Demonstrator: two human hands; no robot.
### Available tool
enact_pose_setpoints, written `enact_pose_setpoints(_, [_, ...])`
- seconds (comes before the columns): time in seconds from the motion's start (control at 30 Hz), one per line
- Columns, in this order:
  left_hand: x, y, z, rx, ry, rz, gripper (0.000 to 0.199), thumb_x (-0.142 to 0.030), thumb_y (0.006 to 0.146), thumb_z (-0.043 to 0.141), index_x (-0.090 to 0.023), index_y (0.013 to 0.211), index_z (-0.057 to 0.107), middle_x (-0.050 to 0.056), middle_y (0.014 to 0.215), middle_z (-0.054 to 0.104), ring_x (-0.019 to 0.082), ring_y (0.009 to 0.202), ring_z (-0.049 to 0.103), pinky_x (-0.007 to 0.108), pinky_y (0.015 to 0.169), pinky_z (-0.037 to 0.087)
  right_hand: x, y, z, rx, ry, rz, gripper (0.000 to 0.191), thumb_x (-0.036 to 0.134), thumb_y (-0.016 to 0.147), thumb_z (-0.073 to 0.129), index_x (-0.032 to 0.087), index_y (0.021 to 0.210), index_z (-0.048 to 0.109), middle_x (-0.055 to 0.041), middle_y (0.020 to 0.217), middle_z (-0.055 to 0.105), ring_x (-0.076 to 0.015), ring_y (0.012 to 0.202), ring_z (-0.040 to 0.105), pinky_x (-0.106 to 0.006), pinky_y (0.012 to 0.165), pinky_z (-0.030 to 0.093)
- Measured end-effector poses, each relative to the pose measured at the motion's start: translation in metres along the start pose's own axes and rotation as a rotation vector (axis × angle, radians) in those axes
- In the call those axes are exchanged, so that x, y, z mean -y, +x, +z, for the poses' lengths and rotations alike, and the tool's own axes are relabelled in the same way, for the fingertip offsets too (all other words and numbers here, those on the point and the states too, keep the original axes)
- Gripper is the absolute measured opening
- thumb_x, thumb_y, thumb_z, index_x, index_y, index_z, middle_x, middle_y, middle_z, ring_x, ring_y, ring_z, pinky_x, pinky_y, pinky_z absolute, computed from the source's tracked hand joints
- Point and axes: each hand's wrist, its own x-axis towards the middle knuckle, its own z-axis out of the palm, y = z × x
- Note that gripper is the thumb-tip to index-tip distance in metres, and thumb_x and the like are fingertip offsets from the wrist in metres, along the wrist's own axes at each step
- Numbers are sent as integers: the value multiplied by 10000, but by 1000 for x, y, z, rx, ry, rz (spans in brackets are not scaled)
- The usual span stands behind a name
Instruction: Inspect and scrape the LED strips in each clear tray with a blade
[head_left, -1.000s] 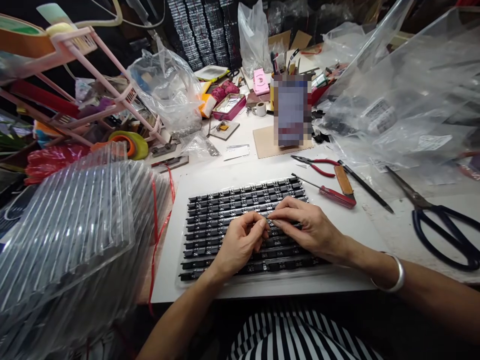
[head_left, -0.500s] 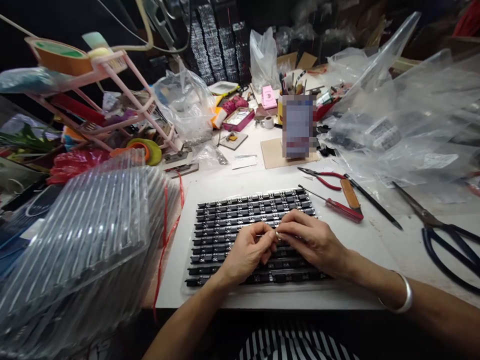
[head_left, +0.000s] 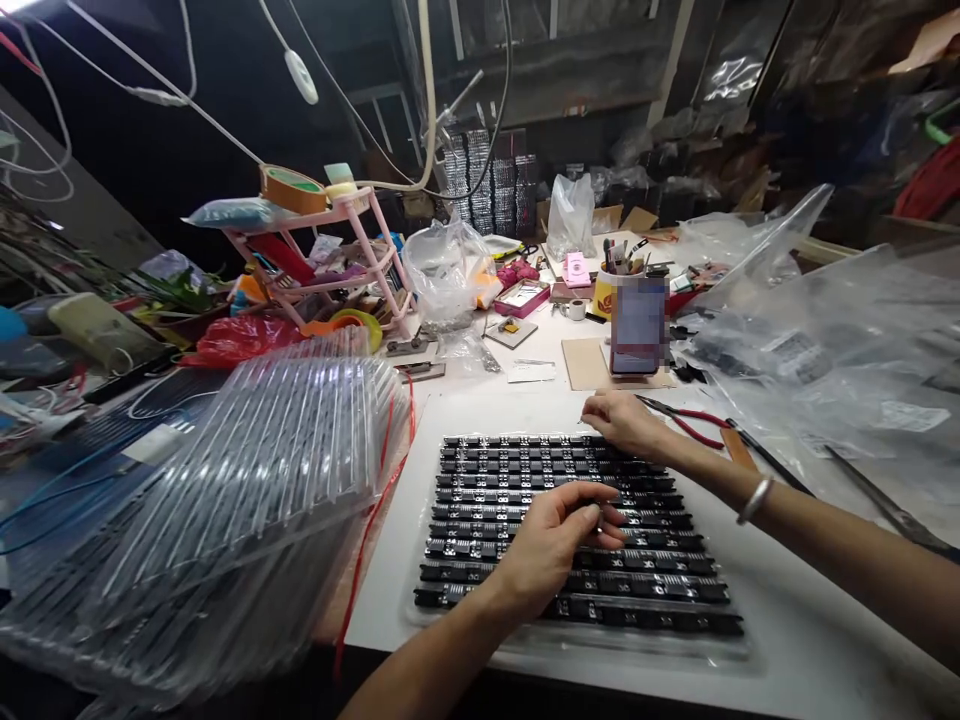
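Observation:
A clear plastic tray lies on the white work surface, filled with rows of small black parts with pale markings. Over its middle, my left hand is closed, thumb against curled fingers; a tiny dark bit shows at the thumb tip, too small to name. My right hand is at the tray's far edge, fingertips pinched together. A speck shows at those fingertips, and I cannot make out what it is. The right forearm, with a silver bangle, crosses beyond the tray's right side.
Red-handled pliers and scissors lie to the right, before a heap of plastic bags. Stacked clear trays stand on the left below a pink rack. A phone stands behind.
The hands have parted: my right hand has moved to the tray's far edge, while my left stays over the tray. The view has tilted up. The screwdriver no longer shows.

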Motion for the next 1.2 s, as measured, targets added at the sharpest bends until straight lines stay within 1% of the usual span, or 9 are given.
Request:
enact_pose_setpoints(0.17, [-2,-2,3,37,-73,-27,477,-325,672,794,-94,1052,623,83,861,682,155,767,661,326,801,510,2,30,16,125,1,87,127,151,718,581,156,685,704,-34,658,644,-138,617,552,-240,573,362])
enact_pose_setpoints(0.37, [-3,-9,8,113,-86,-63,359,-294,679,795,-109,956,660,72,855,691,127,759,649,300,799,511,-3,44,9,192,69,198,152,214,731,604,127,735,729,-35,644,669,-134,609,574,-229,564,389])
enact_pose_setpoints(0.5, [-4,-14,9,154,-75,-91,324,-259,717,766,-114,991,668,73,891,688,142,806,650,332,841,509,-8,42,2,161,50,221,234,226,820,522,131,831,735,-44,740,700,-134,714,613,-217,655,417])
enact_pose_setpoints(0.63, [-6,-18,9,179,-45,-134,341,-239,703,773,-120,1006,674,62,868,678,141,801,635,322,818,502,-11,30,-1,163,-43,208,194,176,807,546,160,858,733,-55,852,712,-159,820,621,-228,705,407])
enact_pose_setpoints(0.83, [-7,-20,10,183,-23,-174,314,-263,699,778,-137,973,692,49,862,666,105,748,612,253,748,489,-12,11,2,156,-205,176,206,149,834,517,169,929,699,-109,940,676,-204,833,601,-264,656,364])
enact_pose_setpoints(0.93, [-3,-22,13,189,-28,-194,385,-354,659,809,-146,965,706,54,852,665,74,633,582,214,632,484,-6,14,-4,130,-249,109,195,181,856,503,168,877,696,-105,930,663,-191,796,589,-264,631,342])
enact_pose_setpoints(1.03, [-4,-27,17,211,-57,-176,542,-494,540,850,-143,937,735,65,767,661,71,540,540,183,487,422,9,37,-16,50,-269,1,229,212,882,474,156,837,691,-96,897,657,-176,775,574,-266,639,341])
enact_pose_setpoints(1.1, [-11,-33,15,199,-85,-87,592,-575,512,832,-142,909,757,86,745,672,87,553,542,183,470,390,26,65,-27,-31,-267,-92,254,223,899,448,150,849,687,-90,897,652,-169,788,567,-264,674,354])
enact_pose_setpoints(1.2, [-33,-45,-1,211,36,148,535,-622,660,722,-158,921,772,128,824,707,122,644,571,216,565,431,60,116,-40,-152,-253,-208,288,242,920,418,135,899,684,-98,934,645,-173,833,564,-264,726,367])
